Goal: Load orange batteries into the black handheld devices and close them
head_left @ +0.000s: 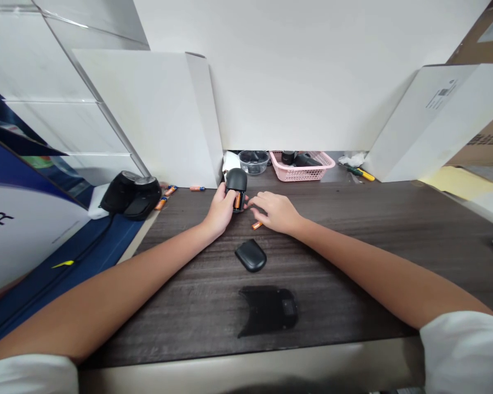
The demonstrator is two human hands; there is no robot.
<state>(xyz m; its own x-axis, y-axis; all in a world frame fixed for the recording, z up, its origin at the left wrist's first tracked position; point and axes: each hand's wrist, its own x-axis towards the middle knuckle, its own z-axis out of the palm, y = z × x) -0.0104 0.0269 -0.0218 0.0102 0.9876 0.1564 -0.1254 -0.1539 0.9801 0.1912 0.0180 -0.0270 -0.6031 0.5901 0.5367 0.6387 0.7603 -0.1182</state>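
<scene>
My left hand (222, 210) is closed around a black computer mouse (236, 179) held upright, its battery compartment facing me. An orange battery (238, 200) sits in the compartment, with my left thumb against it. Close to the mouse's right side is my right hand (274, 210), fingers bent and thumb apart, with nothing visible between them. Below those fingers another orange battery (257, 225) lies on the table. Nearer to me rest a small rounded black cover (251, 255) and a flat black shell (268, 310) with a curved-in left edge.
At the back stand a pink basket (299, 174) of black items, a clear plastic bowl (253, 162) and a yellow-green tool (365, 174). Several batteries (161, 203) lie left near a black device (131, 194). White boxes (160, 115) border the dark wooden table (353, 235).
</scene>
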